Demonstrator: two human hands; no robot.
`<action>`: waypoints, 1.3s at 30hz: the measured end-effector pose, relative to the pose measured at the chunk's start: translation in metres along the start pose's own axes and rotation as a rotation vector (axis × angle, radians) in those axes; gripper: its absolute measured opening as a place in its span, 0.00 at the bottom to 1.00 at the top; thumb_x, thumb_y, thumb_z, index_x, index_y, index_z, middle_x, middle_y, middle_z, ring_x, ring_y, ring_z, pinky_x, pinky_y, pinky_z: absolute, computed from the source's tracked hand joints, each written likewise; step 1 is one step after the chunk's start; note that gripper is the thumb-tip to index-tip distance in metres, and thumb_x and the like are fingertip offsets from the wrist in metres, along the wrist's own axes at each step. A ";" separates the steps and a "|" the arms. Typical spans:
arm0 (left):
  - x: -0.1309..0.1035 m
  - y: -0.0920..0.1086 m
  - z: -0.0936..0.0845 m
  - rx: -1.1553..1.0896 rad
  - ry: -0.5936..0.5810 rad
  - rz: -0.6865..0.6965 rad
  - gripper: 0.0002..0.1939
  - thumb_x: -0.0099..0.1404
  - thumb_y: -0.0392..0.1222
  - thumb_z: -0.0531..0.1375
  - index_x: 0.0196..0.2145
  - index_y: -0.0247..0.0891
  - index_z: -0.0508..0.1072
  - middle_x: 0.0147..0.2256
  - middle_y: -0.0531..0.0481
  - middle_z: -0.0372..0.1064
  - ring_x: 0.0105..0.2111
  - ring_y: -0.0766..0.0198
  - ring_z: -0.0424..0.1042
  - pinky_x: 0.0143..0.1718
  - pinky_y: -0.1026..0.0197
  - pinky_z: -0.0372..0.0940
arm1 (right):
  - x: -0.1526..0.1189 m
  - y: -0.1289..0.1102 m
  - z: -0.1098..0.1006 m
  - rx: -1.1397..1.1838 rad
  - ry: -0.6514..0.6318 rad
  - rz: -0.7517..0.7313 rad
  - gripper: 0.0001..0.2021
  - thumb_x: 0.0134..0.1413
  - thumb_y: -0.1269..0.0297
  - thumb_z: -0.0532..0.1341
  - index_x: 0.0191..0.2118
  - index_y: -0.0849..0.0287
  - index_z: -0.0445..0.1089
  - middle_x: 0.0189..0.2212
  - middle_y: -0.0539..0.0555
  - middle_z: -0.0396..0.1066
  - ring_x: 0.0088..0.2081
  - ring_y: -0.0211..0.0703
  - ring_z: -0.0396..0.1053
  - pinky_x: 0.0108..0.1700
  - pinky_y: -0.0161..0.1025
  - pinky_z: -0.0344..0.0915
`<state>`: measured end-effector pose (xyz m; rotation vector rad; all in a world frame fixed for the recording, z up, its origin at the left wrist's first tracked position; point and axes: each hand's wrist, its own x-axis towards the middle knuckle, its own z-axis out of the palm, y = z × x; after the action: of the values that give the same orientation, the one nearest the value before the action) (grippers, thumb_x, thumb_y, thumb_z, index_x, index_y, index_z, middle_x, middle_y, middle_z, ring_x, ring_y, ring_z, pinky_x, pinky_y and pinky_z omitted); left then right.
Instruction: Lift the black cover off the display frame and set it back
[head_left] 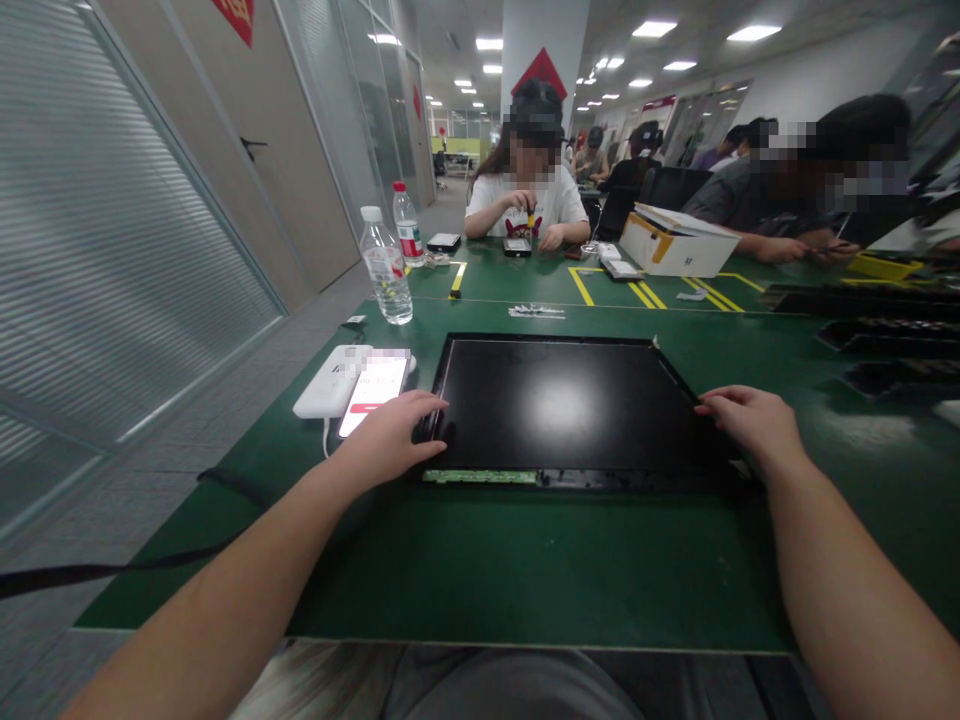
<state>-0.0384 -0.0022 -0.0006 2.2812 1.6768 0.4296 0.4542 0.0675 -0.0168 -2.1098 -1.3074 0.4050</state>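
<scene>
A black flat display panel [562, 400] lies face up on the green table, with a ceiling light reflected in its middle. Along its near edge runs a narrow green circuit board strip [480, 477]. My left hand [394, 430] grips the panel's left edge, thumb nearer me and fingers farther along the frame. At the right edge, my right hand [750, 420] pinches the frame with its fingertips; part of that grip is hidden. A lit smartphone [375, 395] rests beside my left hand, partly over a white power bank [330, 385].
Two plastic bottles, a near one [388, 275] and a far one [407, 225], stand beyond the phone. A co-worker [529, 190] sits opposite, working on a small device. A white box [675, 240] stands at far right, near dark strips [892, 335]. A black strap [127, 568] hangs over the left edge.
</scene>
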 end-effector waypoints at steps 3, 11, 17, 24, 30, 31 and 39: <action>-0.001 0.000 -0.002 0.017 -0.024 0.011 0.27 0.62 0.51 0.64 0.58 0.42 0.75 0.61 0.41 0.70 0.58 0.43 0.71 0.60 0.41 0.65 | -0.001 -0.001 -0.001 0.002 -0.003 0.009 0.06 0.50 0.63 0.62 0.29 0.51 0.77 0.30 0.54 0.80 0.32 0.53 0.75 0.42 0.50 0.69; -0.003 0.004 -0.009 0.032 -0.101 0.084 0.29 0.60 0.53 0.66 0.58 0.45 0.76 0.63 0.43 0.70 0.60 0.43 0.71 0.61 0.43 0.64 | 0.007 0.008 0.002 -0.028 0.018 -0.040 0.07 0.48 0.61 0.62 0.30 0.52 0.78 0.29 0.55 0.80 0.32 0.53 0.75 0.39 0.50 0.69; -0.004 0.003 -0.010 0.050 -0.100 0.046 0.30 0.58 0.56 0.68 0.57 0.47 0.77 0.64 0.44 0.68 0.60 0.42 0.71 0.60 0.44 0.65 | 0.005 0.006 0.002 -0.007 0.024 -0.043 0.07 0.48 0.61 0.62 0.30 0.53 0.77 0.28 0.55 0.80 0.30 0.52 0.75 0.40 0.51 0.69; -0.002 0.002 -0.008 0.058 -0.119 0.062 0.31 0.58 0.52 0.69 0.59 0.48 0.75 0.64 0.44 0.68 0.59 0.41 0.71 0.59 0.44 0.66 | -0.002 -0.003 0.000 0.013 -0.002 0.028 0.06 0.51 0.64 0.62 0.31 0.53 0.78 0.29 0.54 0.79 0.31 0.50 0.74 0.42 0.48 0.68; -0.003 0.003 -0.007 0.117 -0.169 0.139 0.28 0.63 0.48 0.65 0.61 0.49 0.74 0.65 0.45 0.67 0.56 0.44 0.75 0.57 0.45 0.67 | -0.001 -0.002 -0.001 -0.015 0.008 0.011 0.07 0.50 0.63 0.62 0.32 0.54 0.78 0.29 0.54 0.79 0.31 0.50 0.74 0.42 0.48 0.68; -0.003 0.004 -0.007 0.122 -0.176 0.145 0.27 0.64 0.47 0.64 0.61 0.49 0.74 0.66 0.46 0.66 0.55 0.44 0.75 0.56 0.45 0.68 | 0.000 -0.001 0.000 -0.024 0.011 0.003 0.07 0.50 0.63 0.62 0.31 0.53 0.78 0.29 0.54 0.79 0.31 0.51 0.74 0.41 0.48 0.68; -0.006 0.006 -0.008 0.185 -0.220 0.198 0.22 0.69 0.43 0.60 0.60 0.50 0.74 0.68 0.47 0.62 0.51 0.47 0.78 0.52 0.49 0.71 | 0.005 0.006 0.002 -0.006 0.017 -0.016 0.07 0.49 0.60 0.62 0.31 0.53 0.78 0.30 0.55 0.80 0.31 0.52 0.75 0.39 0.50 0.69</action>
<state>-0.0378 -0.0096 0.0089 2.5324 1.4434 0.0599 0.4595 0.0710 -0.0218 -2.1017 -1.3168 0.3754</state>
